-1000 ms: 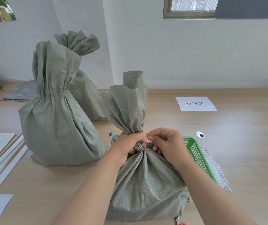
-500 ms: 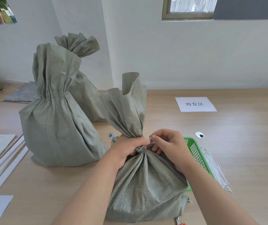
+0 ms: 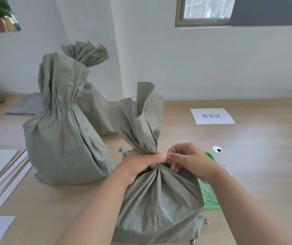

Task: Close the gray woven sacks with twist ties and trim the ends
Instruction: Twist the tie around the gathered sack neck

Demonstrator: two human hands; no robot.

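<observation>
Tying off nearest sack (image 3: 159, 200)
Left hand (image 3: 139, 165) grips its gathered neck, sack upright on table (image 3: 247, 156), to hold the bunch tight; right hand (image 3: 189, 160) pinches twist tie (image 3: 165, 157) (barely visible) there, likely to twist.

Bare forearms, bare left hand (image 3: 140, 166) and right hand (image 3: 190, 160)
</observation>
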